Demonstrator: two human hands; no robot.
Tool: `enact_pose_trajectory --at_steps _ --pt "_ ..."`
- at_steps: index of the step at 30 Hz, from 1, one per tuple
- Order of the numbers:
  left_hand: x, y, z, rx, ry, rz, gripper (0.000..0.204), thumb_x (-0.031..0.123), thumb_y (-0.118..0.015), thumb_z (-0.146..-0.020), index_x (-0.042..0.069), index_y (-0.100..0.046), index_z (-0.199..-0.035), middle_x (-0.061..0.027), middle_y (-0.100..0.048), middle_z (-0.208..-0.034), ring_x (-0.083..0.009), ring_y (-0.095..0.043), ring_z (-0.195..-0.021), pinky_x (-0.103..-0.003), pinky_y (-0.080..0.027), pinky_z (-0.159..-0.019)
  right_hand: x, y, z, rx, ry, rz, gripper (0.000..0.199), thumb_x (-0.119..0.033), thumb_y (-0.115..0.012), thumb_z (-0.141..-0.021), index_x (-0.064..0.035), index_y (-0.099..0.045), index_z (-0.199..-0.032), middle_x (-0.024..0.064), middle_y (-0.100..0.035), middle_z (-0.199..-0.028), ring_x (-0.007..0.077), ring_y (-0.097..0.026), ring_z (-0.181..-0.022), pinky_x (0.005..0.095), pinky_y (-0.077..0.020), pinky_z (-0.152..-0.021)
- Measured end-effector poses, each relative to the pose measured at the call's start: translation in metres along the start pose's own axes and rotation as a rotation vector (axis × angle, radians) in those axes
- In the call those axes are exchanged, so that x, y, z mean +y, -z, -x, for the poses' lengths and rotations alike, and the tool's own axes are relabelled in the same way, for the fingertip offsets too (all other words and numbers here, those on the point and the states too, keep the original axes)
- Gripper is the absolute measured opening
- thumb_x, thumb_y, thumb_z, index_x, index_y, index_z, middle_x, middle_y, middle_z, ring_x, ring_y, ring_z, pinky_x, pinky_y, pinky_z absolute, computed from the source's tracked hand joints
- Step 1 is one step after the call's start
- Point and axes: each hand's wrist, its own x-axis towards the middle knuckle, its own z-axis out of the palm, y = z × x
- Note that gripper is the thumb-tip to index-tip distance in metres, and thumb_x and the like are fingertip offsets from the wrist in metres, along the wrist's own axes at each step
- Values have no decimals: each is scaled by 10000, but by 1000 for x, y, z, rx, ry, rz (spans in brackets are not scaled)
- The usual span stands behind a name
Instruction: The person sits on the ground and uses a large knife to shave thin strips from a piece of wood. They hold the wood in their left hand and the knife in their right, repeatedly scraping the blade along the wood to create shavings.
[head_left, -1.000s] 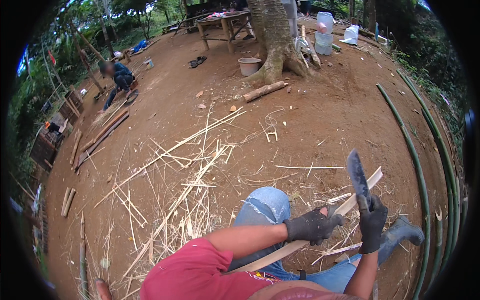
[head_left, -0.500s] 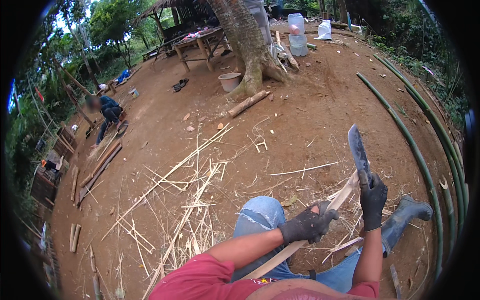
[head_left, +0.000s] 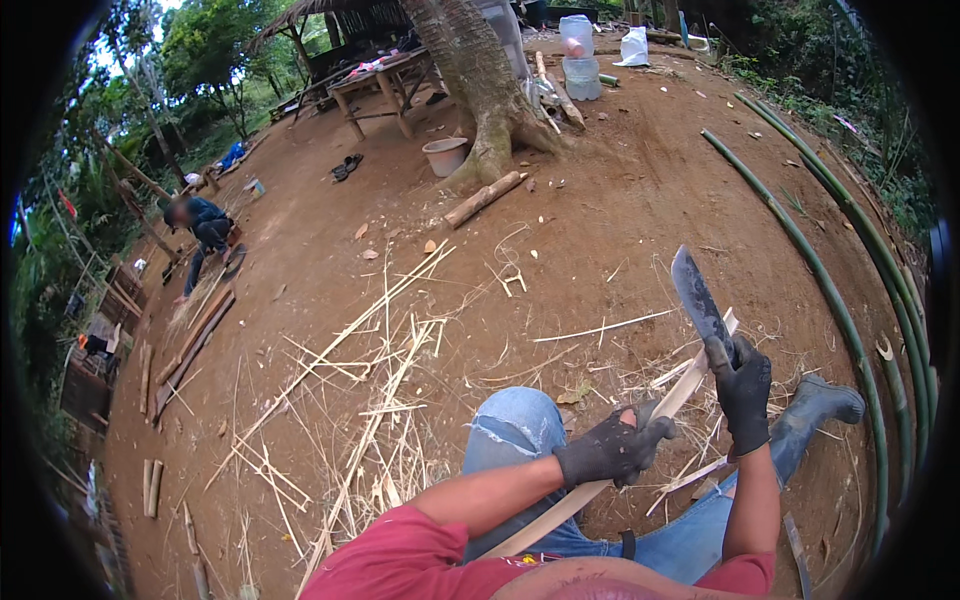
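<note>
Open dirt ahead, clutter low and to the left

The bare ground (head_left: 620, 230) past the raised machete (head_left: 697, 297) lies open as far as the log (head_left: 483, 199) and tree trunk (head_left: 480, 90). To the right, long green bamboo poles (head_left: 800, 250) fence off that side. Left of the bent knee (head_left: 520, 425), a spread of split bamboo strips (head_left: 370, 400) crowds the ground. Close in, the pale bamboo slat (head_left: 690, 385) slants across the lap between left hand (head_left: 610, 450) and right hand (head_left: 745, 390), so the gap between them is narrow. The rubber boot (head_left: 820, 405) blocks the low right, with loose shavings (head_left: 680, 375) around it.
</note>
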Motion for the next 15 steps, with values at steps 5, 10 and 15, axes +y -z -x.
enact_pose_trajectory --at_steps 5,10,15 --pt "4 0 5 -9 18 1 293 417 -445 -1050 143 -542 -1092 28 -481 -614 -82 -501 -424 -256 -407 -372 2 3 -5 4 -20 21 453 -465 -718 -919 -26 -671 -815 154 -572 -587 300 -549 -507 433 -409 -525" --pt "2 -1 9 20 41 1 265 393 -461 -1047 136 -523 -1064 -1 -463 -606 -117 -476 -396 -300 -388 -347 -3 6 0 -82 14 43 460 -484 -726 -903 -37 -674 -808 167 -589 -600 334 -591 -533 429 -426 -531" --pt "9 -1 8 15 -62 92 319 428 -484 -1066 128 -592 -1081 41 -489 -575 -64 -466 -389 -233 -369 -350 -8 6 -2 26 148 -72 396 -442 -683 -936 -66 -690 -814 158 -604 -626 367 -598 -573 453 -445 -561"
